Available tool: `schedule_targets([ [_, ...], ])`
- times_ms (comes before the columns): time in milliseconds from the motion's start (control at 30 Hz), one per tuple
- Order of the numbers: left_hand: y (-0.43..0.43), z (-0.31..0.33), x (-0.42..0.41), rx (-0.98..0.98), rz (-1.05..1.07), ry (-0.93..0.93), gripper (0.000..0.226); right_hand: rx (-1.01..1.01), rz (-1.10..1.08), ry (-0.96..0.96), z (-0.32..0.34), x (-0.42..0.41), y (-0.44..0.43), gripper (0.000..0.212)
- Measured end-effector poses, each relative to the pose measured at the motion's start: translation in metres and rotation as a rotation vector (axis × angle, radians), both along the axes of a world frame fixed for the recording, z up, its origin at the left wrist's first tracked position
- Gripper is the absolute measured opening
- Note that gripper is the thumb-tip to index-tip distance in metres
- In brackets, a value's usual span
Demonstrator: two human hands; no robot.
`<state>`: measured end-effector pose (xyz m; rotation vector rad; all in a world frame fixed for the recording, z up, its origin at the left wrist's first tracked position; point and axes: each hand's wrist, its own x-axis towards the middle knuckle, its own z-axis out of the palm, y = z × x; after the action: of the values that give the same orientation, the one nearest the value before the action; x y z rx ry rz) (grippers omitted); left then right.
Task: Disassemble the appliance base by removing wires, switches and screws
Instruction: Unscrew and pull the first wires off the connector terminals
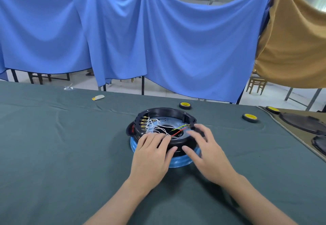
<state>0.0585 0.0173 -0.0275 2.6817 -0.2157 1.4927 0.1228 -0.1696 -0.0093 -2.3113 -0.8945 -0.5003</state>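
- Blue cloth sheets (pixel 158 39) hang in folds across the upper half of the frame, from the left edge almost to the right.
- Dark green fabric covers the table (pixel 53 154) and fills the lower half of the frame.
- Tan cloth (pixel 291 39) hangs at the upper right, just beside the blue sheets.
- Round black plastic appliance base (pixel 165 112) sits on the green fabric just right of the frame's centre. Its open side faces up, showing a silver metal plate inside. It rests on a blue ring (pixel 178 163) that shows below its near edge.
- Left hand (pixel 151 156) reaches in from the bottom centre. Its fingers are nearly straight and lie flat over the near left rim of the base, pinching nothing that I can see.
- Right hand (pixel 211 156) is spread with loose fingers. Its thumb lies by the near rim and its forefinger reaches toward the right rim. It is slightly blurred, and no grip shows.
- Round black covers (pixel 299 122) lie at the right edge on a tan mat.
- Three black tape rolls with yellow cores lie beyond the base: one (pixel 185 105) just behind it, one (pixel 250 118) to its right and one (pixel 272 110) on the mat's far corner.
- White wires (pixel 155 127) run from brass terminals (pixel 143 122) on the base's left wall across the plate.
- Red wire (pixel 178 133) and yellow-green wire (pixel 180 127) run from the right rim toward the left fingers.
- White and yellow scrap (pixel 98 97) lies near the table's far edge, left of centre.
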Motion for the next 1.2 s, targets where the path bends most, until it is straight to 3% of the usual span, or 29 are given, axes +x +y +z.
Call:
schedule_targets([
  [67, -0.001, 0.001, 0.0, -0.004, 0.014, 0.011, 0.035, -0.05, -0.103, -0.038, 0.005, -0.003, -0.012, 0.047],
  [167, -0.005, 0.002, -0.002, -0.002, 0.047, 0.02, 0.037, -0.27, -0.367, -0.073, 0.014, -0.008, -0.035, 0.02],
  [267, -0.016, 0.006, 0.0, 0.057, 0.063, 0.006, 0.033, -0.572, -0.534, 0.071, 0.016, -0.015, -0.052, 0.036],
  [467, -0.069, 0.022, 0.02, 0.075, 0.064, 0.096, 0.025, -0.566, -0.414, 0.306, 0.022, -0.014, -0.07, 0.028],
  [633, -0.106, 0.033, 0.042, 0.008, 0.256, 0.248, 0.031, -0.684, -0.321, 0.401, 0.022, -0.015, -0.083, 0.026],
  [733, -0.121, 0.034, 0.046, -0.04, 0.434, 0.408, 0.058, -0.557, -0.289, 0.409, 0.024, -0.015, -0.085, 0.025],
  [800, -0.125, 0.032, 0.046, -0.036, 0.483, 0.404, 0.064, -0.377, -0.285, 0.394, 0.022, -0.013, -0.084, 0.021],
  [967, -0.114, 0.023, 0.045, 0.019, 0.377, 0.203, 0.037, 0.058, -0.236, 0.392, 0.015, -0.005, -0.081, 0.019],
  [1200, -0.089, 0.006, 0.024, 0.038, 0.153, -0.025, 0.03, 0.202, -0.18, 0.45, 0.021, 0.001, -0.081, 0.028],
])
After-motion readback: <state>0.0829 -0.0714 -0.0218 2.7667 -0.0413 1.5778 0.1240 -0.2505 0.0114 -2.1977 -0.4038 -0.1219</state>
